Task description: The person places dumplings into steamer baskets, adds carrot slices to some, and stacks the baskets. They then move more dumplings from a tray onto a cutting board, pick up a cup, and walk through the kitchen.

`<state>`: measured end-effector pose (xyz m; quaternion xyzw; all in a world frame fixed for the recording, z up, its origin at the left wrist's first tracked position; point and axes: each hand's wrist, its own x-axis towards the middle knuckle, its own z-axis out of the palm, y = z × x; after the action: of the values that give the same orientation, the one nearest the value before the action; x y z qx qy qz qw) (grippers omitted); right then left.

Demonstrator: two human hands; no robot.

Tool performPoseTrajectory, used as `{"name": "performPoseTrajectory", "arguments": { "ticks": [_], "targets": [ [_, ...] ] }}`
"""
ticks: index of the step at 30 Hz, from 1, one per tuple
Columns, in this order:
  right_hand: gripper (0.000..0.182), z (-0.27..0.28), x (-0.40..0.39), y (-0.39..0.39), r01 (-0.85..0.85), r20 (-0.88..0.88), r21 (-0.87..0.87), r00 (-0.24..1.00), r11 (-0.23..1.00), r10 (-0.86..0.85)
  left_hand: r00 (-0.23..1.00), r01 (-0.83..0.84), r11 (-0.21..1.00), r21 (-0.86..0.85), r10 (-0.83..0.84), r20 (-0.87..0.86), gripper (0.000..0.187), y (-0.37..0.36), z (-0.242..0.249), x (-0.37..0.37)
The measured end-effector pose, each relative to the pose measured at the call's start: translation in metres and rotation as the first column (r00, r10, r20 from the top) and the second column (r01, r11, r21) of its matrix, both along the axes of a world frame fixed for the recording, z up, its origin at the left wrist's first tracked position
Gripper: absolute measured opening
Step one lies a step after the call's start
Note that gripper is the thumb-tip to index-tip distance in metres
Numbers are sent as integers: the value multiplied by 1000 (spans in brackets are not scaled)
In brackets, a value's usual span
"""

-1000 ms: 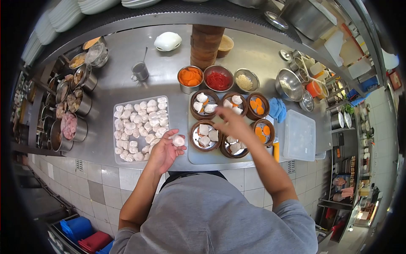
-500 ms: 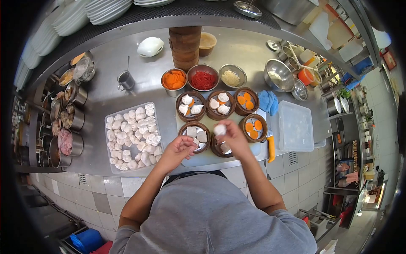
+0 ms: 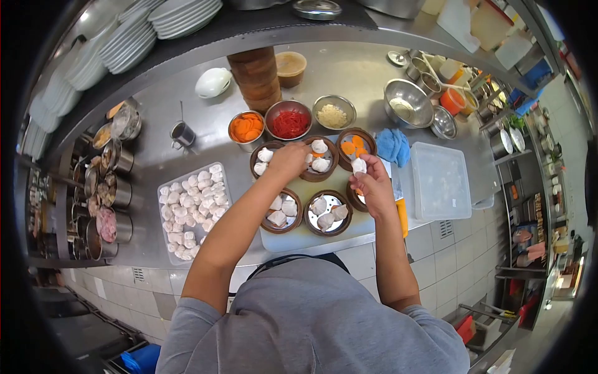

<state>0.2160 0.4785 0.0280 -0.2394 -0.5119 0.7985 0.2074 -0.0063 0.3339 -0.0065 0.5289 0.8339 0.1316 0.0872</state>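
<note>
My right hand (image 3: 375, 190) pinches a white dumpling (image 3: 359, 166) between thumb and fingers, between the upper right steamer basket (image 3: 340, 147) with carrot slices (image 3: 353, 147) and the lower right basket, which it partly covers. My left hand (image 3: 290, 161) reaches over the upper baskets, fingers closed at a dumpling (image 3: 309, 158) on the left side of the upper middle basket (image 3: 336, 163). Two more dumplings lie in that basket. The lower middle basket (image 3: 349, 218) and the lower left basket (image 3: 300, 213) hold white dumplings. The upper left basket (image 3: 253, 167) is partly behind my left hand.
A tray (image 3: 163, 232) of many dumplings lies left. Bowls of carrot slices (image 3: 246, 127), red shreds (image 3: 290, 123) and pale chopped bits (image 3: 331, 116) stand behind the baskets. At right are a blue cloth (image 3: 393, 147), a yellow-handled knife (image 3: 402, 218) and a clear plastic box (image 3: 441, 181).
My left hand has moved up and right from the lower left basket to the upper middle one. My right hand has shifted right with a dumpling, uncovering the lower middle basket.
</note>
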Motion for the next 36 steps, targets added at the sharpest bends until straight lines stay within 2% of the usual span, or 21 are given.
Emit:
{"name": "performPoseTrajectory", "arguments": {
  "ticks": [3,5,8,11,13,14,15,16,17,18,19,20,23,24,25,27,28,30,31,33,36],
  "targets": [
    [45,-11,18,15,31,23,-13,999,999,-31,995,94,983,-157,-96,-7,42,15,5,-10],
    [45,-14,27,25,55,-2,-32,998,998,-55,992,116,977,-178,-124,-34,42,20,13,-7],
    [43,-15,33,36,76,-2,-50,997,996,-76,988,138,964,-227,-150,-37,31,29,10,-11],
    [42,-17,33,46,79,-14,-58,997,995,-80,978,207,967,-152,-207,16,33,29,1,-22],
    [42,-17,33,48,74,-30,-74,997,995,-76,980,96,994,-58,-84,183,41,25,4,-24],
    [43,-16,32,48,77,-25,-84,997,993,-79,980,99,993,-66,-86,181,41,23,7,-27],
    [43,-16,31,49,78,-20,-94,997,993,-80,883,-27,999,-37,41,467,42,20,8,-32],
    [43,-17,30,50,77,-22,-100,997,992,-80,688,-160,986,-47,146,711,43,17,8,-37],
    [43,-18,29,51,73,-29,-125,997,989,-78,689,-164,985,-52,152,709,43,13,8,-41],
    [43,-18,28,52,67,-36,-148,997,987,-73,378,-262,964,-45,145,914,43,9,10,-43],
    [43,-18,26,53,59,-36,-151,997,987,-65,20,-357,931,-72,84,996,44,5,12,-44],
    [43,-18,25,53,62,-47,-163,996,985,-71,-113,-356,932,-73,35,993,45,1,13,-45],
    [43,-20,20,55,51,-80,-190,995,981,-67,-176,-374,927,-14,-57,983,45,-1,9,-40],
    [43,-20,20,56,41,-103,-202,993,978,-63,-78,-359,933,6,-37,996,41,1,8,-38],
    [43,-20,20,57,38,-100,-199,993,979,-59,-81,-362,932,8,-41,996,41,5,8,-38],
    [42,-19,20,58,47,-97,-179,993,983,-65,368,-249,958,-144,232,901,38,14,13,-38],
    [42,-18,19,59,42,-96,-173,994,984,-59,365,-254,957,-139,228,903,38,19,18,-36],
    [43,-20,21,61,56,-89,-173,993,983,-72,704,-134,955,-264,280,653,35,25,22,-34],
    [43,-20,21,61,51,-88,-168,994,984,-67,701,-138,956,-260,280,656,35,25,17,-34],
    [43,-19,20,61,90,-67,-145,993,985,-101,924,-85,995,-58,101,368,35,27,9,-33],
    [42,-12,19,59,117,-1,-57,993,991,-117,948,-20,993,-114,55,315,32,31,6,-37]
  ]
}}
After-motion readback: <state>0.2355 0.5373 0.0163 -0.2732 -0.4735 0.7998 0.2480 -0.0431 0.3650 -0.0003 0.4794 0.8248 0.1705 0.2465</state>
